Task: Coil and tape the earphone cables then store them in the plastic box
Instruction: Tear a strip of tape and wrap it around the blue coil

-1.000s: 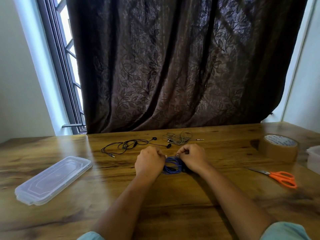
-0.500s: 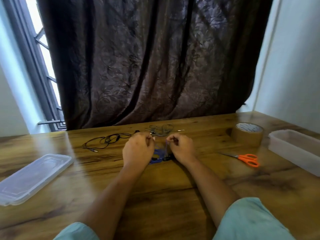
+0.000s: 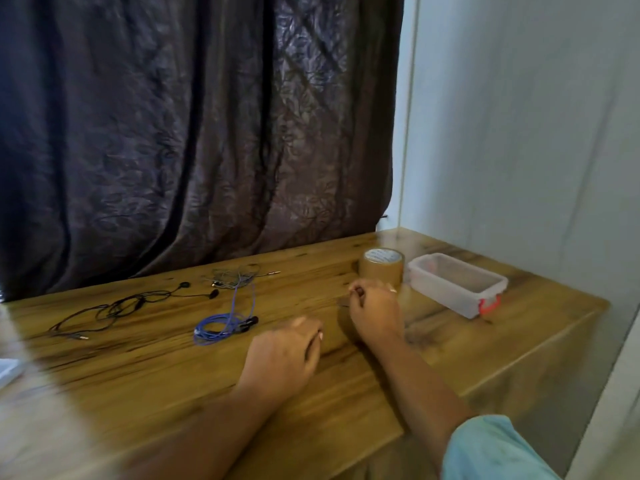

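Dim daylight, table (image 3: 86, 393) smeared by motion blur.

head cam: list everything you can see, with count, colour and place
blue earphones: 1, blue, coiled on the table, left of the hands
black earphones: 1, black, loose, far left
grey earphones: 1, grey, tangled, near the curtain
tape: 1 roll, brown, behind the right hand
box: 1, clear with a red clasp, open, right of the tape
pale thing: 1, whitish, cut off at the left edge
table: 1, brown wood
curtain: 1, dark brown, behind the table
wall: white, on the right
sleeve: light blue, right arm
left hand: loosely curled, holds nothing
right hand: fingers curled near the tape; contents hidden
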Motion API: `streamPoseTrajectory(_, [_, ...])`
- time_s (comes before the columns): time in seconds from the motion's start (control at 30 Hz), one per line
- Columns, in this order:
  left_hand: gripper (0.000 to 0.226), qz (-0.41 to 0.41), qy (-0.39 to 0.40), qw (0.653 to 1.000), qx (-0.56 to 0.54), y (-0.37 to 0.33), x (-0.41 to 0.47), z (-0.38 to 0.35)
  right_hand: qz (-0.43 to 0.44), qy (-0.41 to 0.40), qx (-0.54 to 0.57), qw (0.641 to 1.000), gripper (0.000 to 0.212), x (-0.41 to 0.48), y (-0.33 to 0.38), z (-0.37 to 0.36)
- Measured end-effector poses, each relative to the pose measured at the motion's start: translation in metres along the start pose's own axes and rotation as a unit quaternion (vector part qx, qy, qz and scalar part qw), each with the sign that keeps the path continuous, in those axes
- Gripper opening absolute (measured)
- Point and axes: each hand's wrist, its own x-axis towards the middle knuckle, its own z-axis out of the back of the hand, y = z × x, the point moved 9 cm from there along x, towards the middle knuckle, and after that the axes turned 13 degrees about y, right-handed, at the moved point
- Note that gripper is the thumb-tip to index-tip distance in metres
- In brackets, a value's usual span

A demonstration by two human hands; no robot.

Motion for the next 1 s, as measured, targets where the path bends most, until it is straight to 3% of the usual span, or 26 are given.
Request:
streamPoseTrajectory(0.1, [0.05, 0.005, 0.055, 0.998, 0.011, -0.001, 0.001, -0.014, -0.036, -0.039, -0.052, 0.997, 0.018, -0.001, -0.03, 0.026])
streamPoseTrajectory(0.2, [0.03, 0.015, 0.062, 0.998, 0.011, 0.001, 0.003, -0.012, -0.076, -0.045, -0.114, 0.99, 0.015, 0.007, -0.048, 0.036])
streamPoseTrajectory(0.5, [0.021, 0.071, 0.028, 0.997, 0.007, 0.02, 0.016, -0.006, -0.053, 0.007, -0.233, 0.971, 0.051, 0.059, -0.037, 0.014])
streamPoseTrajectory(0.7, [0.02, 0.09, 0.006, 0.996, -0.024, 0.033, 0.02, -0.003, -0.103, 0.076, -0.242, 0.962, 0.042, 0.083, -0.043, -0.016])
streamPoseTrajectory(0.8, [0.019, 0.098, -0.005, 0.994, -0.041, 0.047, 0.025, -0.002, -0.114, 0.067, -0.257, 0.957, 0.037, 0.094, -0.037, -0.018])
streamPoseTrajectory(0.87, [0.018, 0.104, -0.021, 0.993, -0.058, 0.052, 0.024, -0.001, -0.134, 0.069, -0.225, 0.963, 0.034, 0.095, -0.029, -0.015])
streamPoseTrajectory(1.0, [0.018, 0.106, -0.101, 0.985, -0.089, 0.062, 0.019, 0.008, -0.101, 0.06, 0.037, 0.992, 0.029, 0.1, -0.009, -0.026])
